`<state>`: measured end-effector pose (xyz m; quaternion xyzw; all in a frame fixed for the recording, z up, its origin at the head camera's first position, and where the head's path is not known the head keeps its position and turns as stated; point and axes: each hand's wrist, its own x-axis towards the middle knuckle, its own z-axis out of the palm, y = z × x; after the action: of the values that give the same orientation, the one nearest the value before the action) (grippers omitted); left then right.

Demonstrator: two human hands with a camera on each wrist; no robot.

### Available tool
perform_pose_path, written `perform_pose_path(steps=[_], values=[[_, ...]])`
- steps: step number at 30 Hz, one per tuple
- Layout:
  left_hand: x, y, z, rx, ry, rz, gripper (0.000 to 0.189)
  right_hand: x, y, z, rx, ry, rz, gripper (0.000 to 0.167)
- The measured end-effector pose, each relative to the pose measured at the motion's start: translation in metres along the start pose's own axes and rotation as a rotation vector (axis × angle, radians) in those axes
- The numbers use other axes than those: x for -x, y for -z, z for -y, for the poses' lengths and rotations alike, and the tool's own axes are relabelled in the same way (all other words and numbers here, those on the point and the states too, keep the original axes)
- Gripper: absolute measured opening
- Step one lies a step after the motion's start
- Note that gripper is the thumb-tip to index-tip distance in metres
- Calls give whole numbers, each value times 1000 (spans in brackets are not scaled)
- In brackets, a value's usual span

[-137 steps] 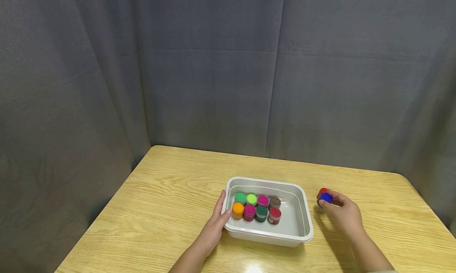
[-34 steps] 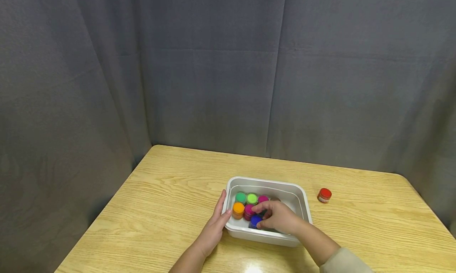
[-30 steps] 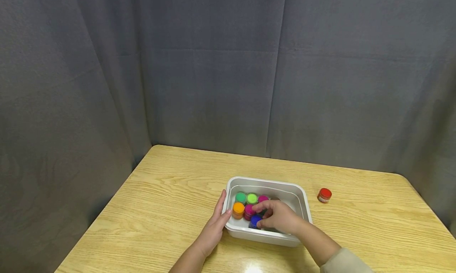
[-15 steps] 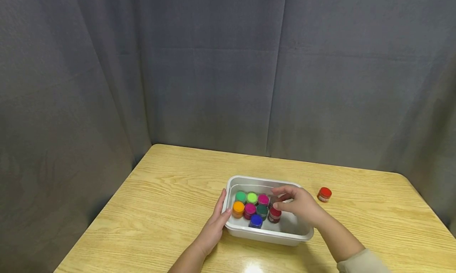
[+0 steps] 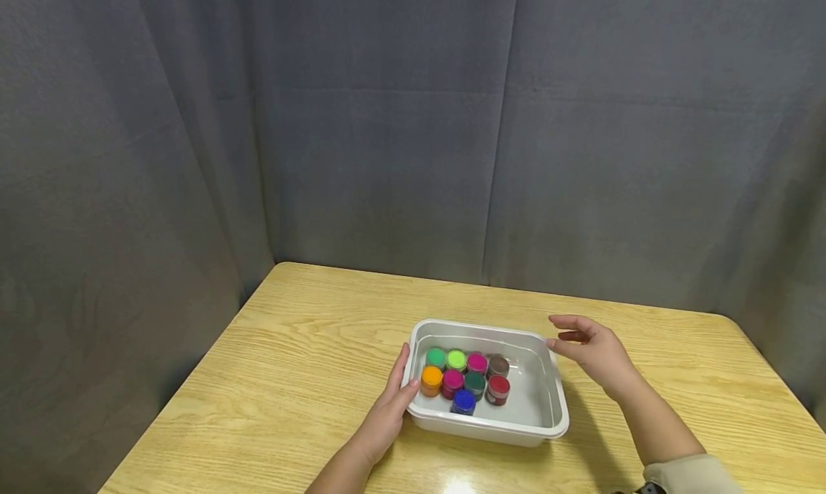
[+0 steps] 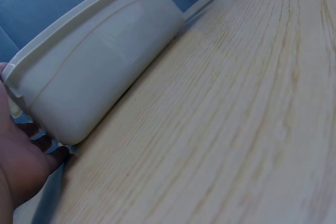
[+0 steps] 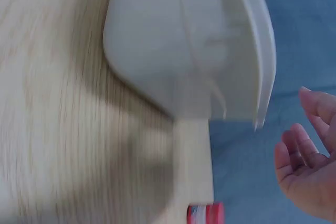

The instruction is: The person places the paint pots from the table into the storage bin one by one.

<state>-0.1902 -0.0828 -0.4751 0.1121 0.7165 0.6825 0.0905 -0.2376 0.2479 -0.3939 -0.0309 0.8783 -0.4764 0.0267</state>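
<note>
A white plastic tub (image 5: 488, 429) stands on the table with several small lidded paint jars inside. My left hand (image 5: 385, 411) grips its left side, thumb at the rim and fingers along the outer wall. The blue-lidded jar (image 5: 463, 401) sits nearest the front wall, ahead of the orange (image 5: 432, 381), magenta (image 5: 452, 383), dark green (image 5: 475, 385) and dark red (image 5: 498, 390) ones. Above the tub's right rim my right hand (image 5: 600, 352) hovers with nothing in it, fingers apart and slightly bent. A red-lidded jar (image 7: 206, 214) shows in the right wrist view; the right hand hides it in the head view.
Behind these lie the green (image 5: 435, 358), lime (image 5: 456, 359), pink (image 5: 477, 363) and brown (image 5: 498, 366) jars. The wooden table (image 5: 290, 350) extends on both sides of the tub. Grey curtains (image 5: 387, 157) hang behind and left.
My right hand carried the blue jar from the table into the tub, let it go, and moved back right past the rim. The left hand has stayed on the tub.
</note>
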Motion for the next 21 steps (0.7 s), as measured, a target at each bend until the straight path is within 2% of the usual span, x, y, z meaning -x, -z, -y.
perform_pose_path(steps=[5,11,21], values=[[0,0,1,7,2,-2,64,-2,12,-18,-40,-41,-45,60],[0,0,2,4,4,-7,64,-3,20,-37,2,-78,-91,64],[-1,0,1,8,11,-11,64,-9,22,-60,-49,-185,-102,68]])
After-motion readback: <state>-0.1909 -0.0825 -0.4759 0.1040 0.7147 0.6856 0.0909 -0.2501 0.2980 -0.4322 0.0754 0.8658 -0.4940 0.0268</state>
